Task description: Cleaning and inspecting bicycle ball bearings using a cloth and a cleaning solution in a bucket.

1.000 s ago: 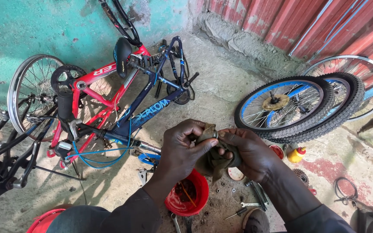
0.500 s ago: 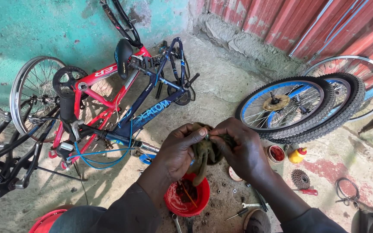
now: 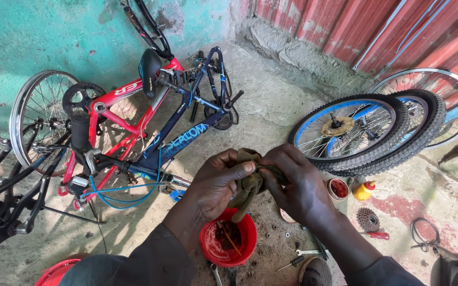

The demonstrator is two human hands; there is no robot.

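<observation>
The left hand (image 3: 216, 182) and right hand (image 3: 298, 185) both squeeze a dirty green rag (image 3: 247, 182) between them, right above the red bowl (image 3: 239, 249), so drips could fall in
</observation>
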